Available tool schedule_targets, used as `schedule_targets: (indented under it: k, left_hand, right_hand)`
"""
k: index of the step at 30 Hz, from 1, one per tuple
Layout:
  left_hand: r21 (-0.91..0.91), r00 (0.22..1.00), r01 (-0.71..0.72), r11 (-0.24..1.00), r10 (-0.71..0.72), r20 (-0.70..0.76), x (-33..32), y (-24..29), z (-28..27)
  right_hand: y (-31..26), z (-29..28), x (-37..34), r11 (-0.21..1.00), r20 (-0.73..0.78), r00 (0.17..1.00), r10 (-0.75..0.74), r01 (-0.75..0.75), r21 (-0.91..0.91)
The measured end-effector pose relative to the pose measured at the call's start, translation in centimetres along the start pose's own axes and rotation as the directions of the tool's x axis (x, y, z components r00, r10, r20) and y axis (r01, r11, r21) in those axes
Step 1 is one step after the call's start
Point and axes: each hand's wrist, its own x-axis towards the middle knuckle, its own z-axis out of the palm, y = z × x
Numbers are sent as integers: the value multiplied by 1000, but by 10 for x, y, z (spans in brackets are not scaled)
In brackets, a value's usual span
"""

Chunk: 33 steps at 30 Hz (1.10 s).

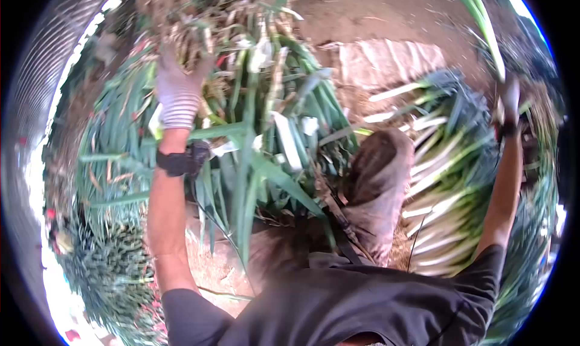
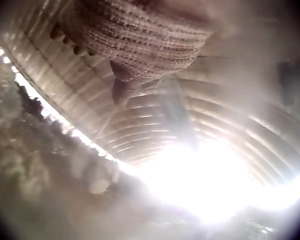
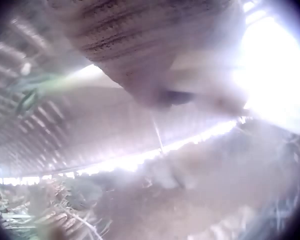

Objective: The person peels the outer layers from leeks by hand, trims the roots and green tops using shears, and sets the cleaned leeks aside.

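Note:
In the head view, the gloved left hand (image 1: pixel 179 95) is over a heap of leeks (image 1: pixel 251 104), by dry roots and leaves at its upper end, with thumb and fingers spread apart. Its glove (image 2: pixel 140 40) fills the top of the left wrist view, and a thin strand hangs by a fingertip. At the far right, the gloved right hand (image 1: pixel 509 97) grips a long leek (image 1: pixel 485 25) by its white part, green leaves pointing up and away. The right wrist view shows that glove (image 3: pixel 150 45) against the pale stalk (image 3: pixel 87 75); its fingertips are blurred.
A row of leeks (image 1: pixel 438 171), white ends inward, lies right of the person's bent knee (image 1: pixel 380 183). A pale cloth sack (image 1: pixel 383 62) lies on bare soil (image 1: pixel 362 10) ahead. More leafy bundles (image 1: pixel 112 273) stand at lower left. A ribbed curved wall (image 1: pixel 45 74) runs along the left.

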Motion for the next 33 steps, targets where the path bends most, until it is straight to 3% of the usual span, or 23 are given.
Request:
schedule_targets:
  k: [1,2,3,4,5,6,7,8,10,11,13,15,17,19,21,23,24,25,27,28,30,31,33]
  left_hand:
    - [-35,994,55,998,-52,93,-16,-37,20]
    - [164,931,215,963,-253,262,-31,-55,26]
    - [169,842,330,929,-371,392,-45,-80,36]
    - [220,847,300,928,-365,387,-67,-110,52]
    - [220,800,331,918,-396,451,-81,-117,48]
    - [254,806,313,915,-397,439,-95,-135,61]
    - [291,811,296,910,-400,426,-106,-153,69]
    - [279,787,354,893,-445,428,-104,-151,60]
    - [326,780,414,850,-516,356,-98,-148,58]
    - [372,801,408,834,-523,293,-90,-148,58]
    - [393,864,372,841,-469,185,-72,-156,58]
    - [404,793,425,810,-549,266,-49,-180,68]
    - [297,608,604,740,-668,429,-38,-208,90]
    - [110,610,540,834,-478,632,-40,-171,98]
    - [-199,768,442,875,-254,587,-63,-158,161]
    - [333,494,556,761,-625,604,-41,-85,140]
    - [347,653,470,812,-584,482,-49,-79,160]
    - [374,788,381,845,-509,348,-56,-76,178]
    - [246,855,182,952,-277,438,-61,-55,171]
    - [217,801,165,962,-259,540,-59,-42,156]
    - [102,727,142,984,-174,664,-64,-21,128]
    - [16,716,132,991,-107,690,-75,-17,121]
    - [-271,694,121,955,113,711,-110,-18,120]
  right_hand:
    - [31,48,-44,979,129,984,119,-138,151]
    - [64,108,-109,930,111,965,236,-257,264]
    - [58,148,-179,638,287,881,375,-470,609]
    - [44,161,-233,603,497,773,394,-625,495]
    - [21,180,-288,592,521,708,476,-696,406]
    - [33,236,-361,62,700,435,566,-869,490]
    - [1,234,-423,-234,695,585,419,-670,705]
    - [8,253,-460,-64,818,377,434,-893,446]
    - [-81,203,-426,-133,788,-36,614,-989,58]
    - [-55,230,-451,-109,746,84,661,-972,206]
    - [-45,234,-429,-186,664,10,748,-957,224]
    - [12,248,-402,216,526,351,775,-929,301]
    - [-61,168,-290,61,649,358,671,-899,433]
    - [-129,114,-202,119,693,534,485,-825,552]
    - [-208,74,-132,244,679,707,198,-706,665]
    - [-277,75,-95,80,676,734,-59,-672,736]
    - [-314,85,-74,524,676,648,-349,-464,715]
    - [-370,81,-78,-69,767,578,-278,-809,584]
    - [-459,78,-71,554,851,449,-271,-651,520]
    - [-504,76,-67,778,886,381,-265,-458,430]
    - [-554,151,-120,619,851,501,-158,-622,480]
    - [-580,162,-132,918,765,636,-97,-240,316]
    - [-600,170,-166,748,630,743,-226,-282,601]
